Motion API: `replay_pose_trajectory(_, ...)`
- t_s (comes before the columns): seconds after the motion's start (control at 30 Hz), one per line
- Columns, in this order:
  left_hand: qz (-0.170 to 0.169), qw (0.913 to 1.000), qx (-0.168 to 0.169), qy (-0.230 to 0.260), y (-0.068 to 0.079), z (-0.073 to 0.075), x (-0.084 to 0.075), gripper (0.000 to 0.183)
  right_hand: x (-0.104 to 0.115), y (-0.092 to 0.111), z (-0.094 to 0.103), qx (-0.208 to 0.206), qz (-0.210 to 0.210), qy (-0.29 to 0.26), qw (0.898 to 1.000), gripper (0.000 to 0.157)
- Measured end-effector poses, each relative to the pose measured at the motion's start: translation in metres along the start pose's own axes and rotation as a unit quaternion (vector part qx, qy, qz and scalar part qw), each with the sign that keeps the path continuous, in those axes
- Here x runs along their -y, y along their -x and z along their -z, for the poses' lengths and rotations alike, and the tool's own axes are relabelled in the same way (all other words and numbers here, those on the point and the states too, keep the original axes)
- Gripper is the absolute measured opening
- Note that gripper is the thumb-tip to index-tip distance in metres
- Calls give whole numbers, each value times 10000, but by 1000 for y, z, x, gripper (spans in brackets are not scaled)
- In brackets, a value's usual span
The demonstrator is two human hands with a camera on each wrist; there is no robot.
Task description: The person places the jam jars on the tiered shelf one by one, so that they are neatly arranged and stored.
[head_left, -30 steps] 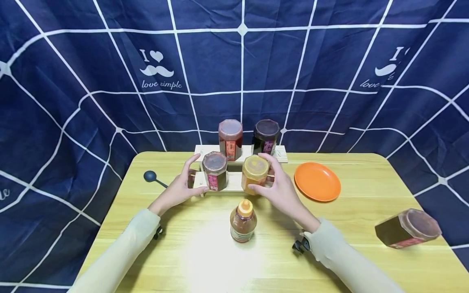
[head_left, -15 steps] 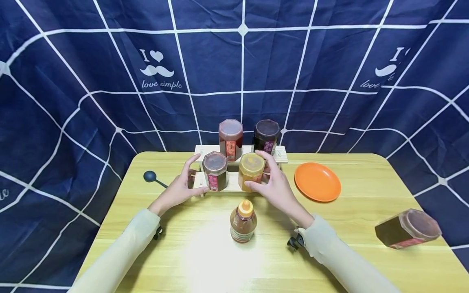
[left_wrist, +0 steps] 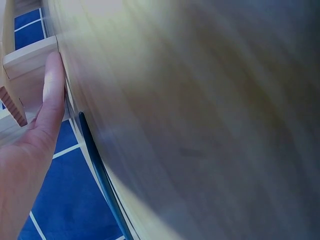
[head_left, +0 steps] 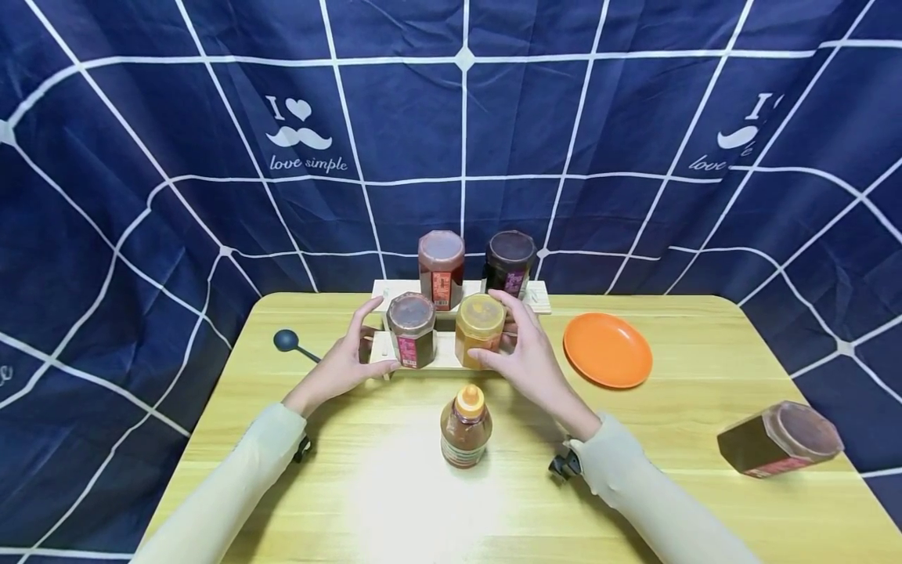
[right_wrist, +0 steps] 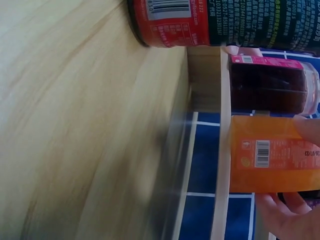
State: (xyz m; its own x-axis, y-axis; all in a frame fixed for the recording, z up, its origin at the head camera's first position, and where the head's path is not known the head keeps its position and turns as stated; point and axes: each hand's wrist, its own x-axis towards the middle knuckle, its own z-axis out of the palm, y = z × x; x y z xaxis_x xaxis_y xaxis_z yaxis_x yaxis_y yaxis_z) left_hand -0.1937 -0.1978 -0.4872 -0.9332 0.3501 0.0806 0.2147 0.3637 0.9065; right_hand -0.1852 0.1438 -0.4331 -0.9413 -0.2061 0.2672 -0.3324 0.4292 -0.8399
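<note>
A two-step wooden rack [head_left: 446,359] stands at the back of the table. My left hand [head_left: 343,363] grips its left end, thumb in front at the lower step; in the left wrist view a straight finger [left_wrist: 54,85] lies along the rack's side. Close to that thumb, on the lower step, is a dark jar [head_left: 413,329] with a pink label. My right hand [head_left: 524,356] holds a yellow-orange jar [head_left: 481,329] upright, thumb in front and fingers behind. In the right wrist view this jar [right_wrist: 265,155] has its base at the lower step, beside the dark jar.
A red jar [head_left: 441,270] and a black jar [head_left: 509,266] stand on the upper step. In front is a squeeze bottle [head_left: 466,431] with an orange cap. An orange plate [head_left: 607,350] and another dark jar [head_left: 778,440] are right; a dark spoon [head_left: 287,340] is left.
My right hand has carried the yellow-orange jar slightly left along the lower step, closer to the dark jar, and then stayed nearly still. My left hand has kept its place.
</note>
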Motion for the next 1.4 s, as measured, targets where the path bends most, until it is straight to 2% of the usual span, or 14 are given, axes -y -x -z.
replay_pose_trajectory(0.23, -15, 10000, 1, 12, 1, 0, 0, 114, 0, 2, -3, -73, -162, -189, 9997, 97)
replay_pose_trajectory(1.1, -25, 10000, -27, 13, 0, 1, -1, 114, -2, -1, -8, 91, -68, -577, 9983, 94)
replay_pose_trajectory(1.4, 39, 9999, -1, 107, 2, -1, 0, 114, 0, 11, -1, 72, -138, -625, 9979, 92)
